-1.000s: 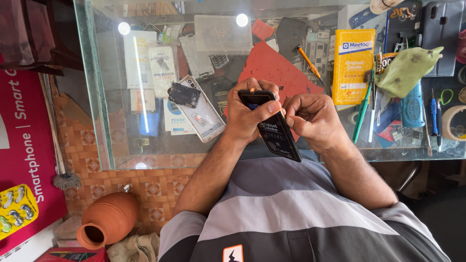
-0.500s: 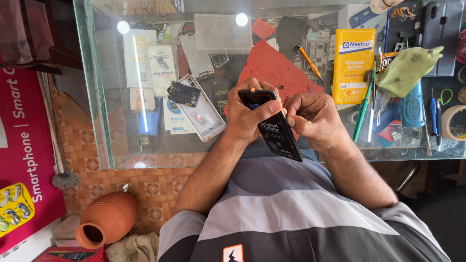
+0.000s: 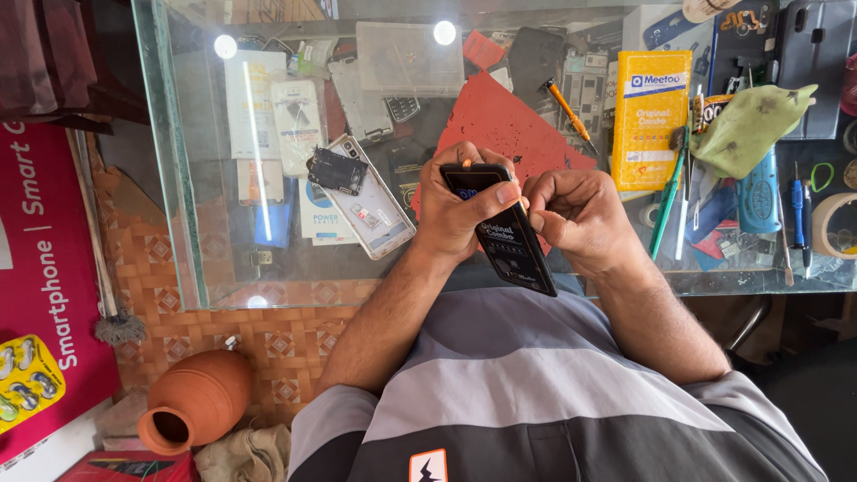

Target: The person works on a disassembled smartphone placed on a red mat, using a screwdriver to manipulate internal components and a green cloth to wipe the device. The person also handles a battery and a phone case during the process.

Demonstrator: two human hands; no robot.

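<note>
- Work area: a glass tabletop (image 3: 178,223) strewn with phone parts and tools, a tiled floor visible through and below it, a clay pot (image 3: 198,399) on the floor at the near left.
- Left hand (image 3: 460,205): its fingers (image 3: 500,195) are wrapped around the far end of a slim black phone panel (image 3: 504,234), thumb laid across the face. The panel sits tilted, held above the near edge of the glass and close to the person's chest, not resting on the tabletop.
- Right hand (image 3: 580,214): the fingers are curled into a loose fist against the right edge of the panel. Whether they pinch a tool or a film is hidden; it cannot be determined from this view.
- Judgement on technique: edge work on a thin panel is best done with the left grip firm but not bending the part, pressure kept along the long sides, and the right hand advancing in short strokes.
- Judgement on risk: an unsupported panel can flex or slip; lowering it onto the red mat (image 3: 500,125) just beyond the hands would give support.
- Nearby, left: an opened white phone (image 3: 370,210) lies face down with a small dark module (image 3: 337,170) on its far end.
- Nearby, right: an orange-handled screwdriver (image 3: 569,112), a yellow box (image 3: 650,116), a green cloth (image 3: 750,125) and green tweezers (image 3: 668,201) lie within reach.
</note>
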